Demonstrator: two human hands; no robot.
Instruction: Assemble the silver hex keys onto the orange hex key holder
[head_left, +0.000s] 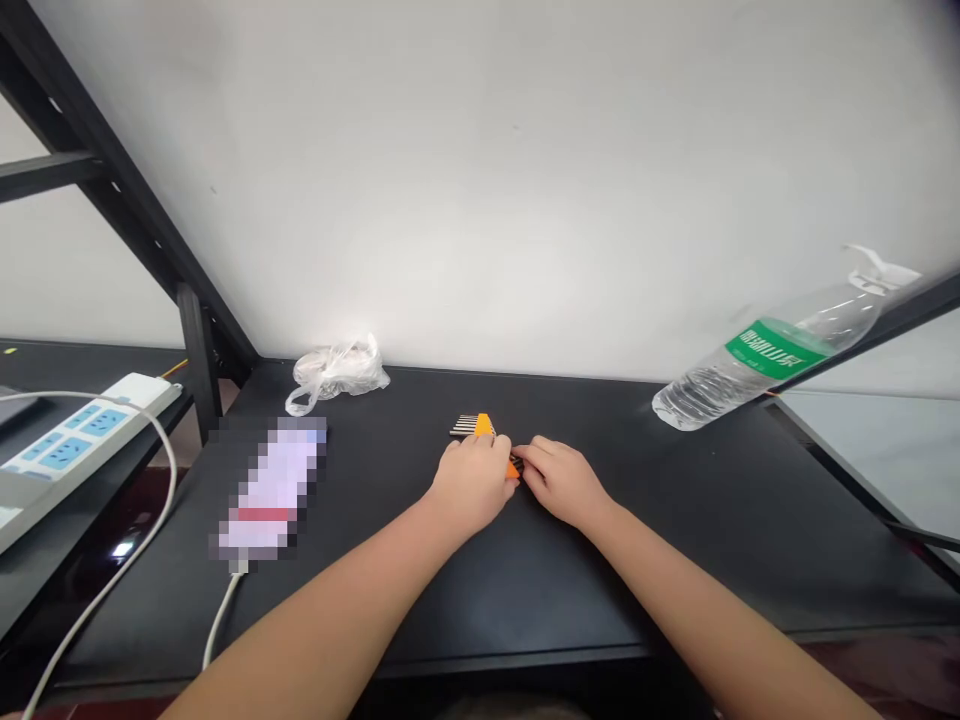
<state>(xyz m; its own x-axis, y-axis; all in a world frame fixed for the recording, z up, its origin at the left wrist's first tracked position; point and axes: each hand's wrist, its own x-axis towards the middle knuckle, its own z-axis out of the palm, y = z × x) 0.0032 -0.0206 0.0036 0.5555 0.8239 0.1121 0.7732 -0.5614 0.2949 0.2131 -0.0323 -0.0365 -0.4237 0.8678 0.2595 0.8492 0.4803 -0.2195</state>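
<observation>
Rods (463, 425) in an orange holder (484, 424) sit mid-bench (487, 620). They look light, stiff and slick, so pinch the orange part. Your left hand (472, 478) grips it; your right hand (561, 477) curls at its right end, maybe gripping, I can't tell. Flat black top, pale wall (510, 180) on the far side.

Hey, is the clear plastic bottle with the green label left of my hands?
No, the bottle is right of both your left hand and right hand, toward the right end of the black table.
</observation>
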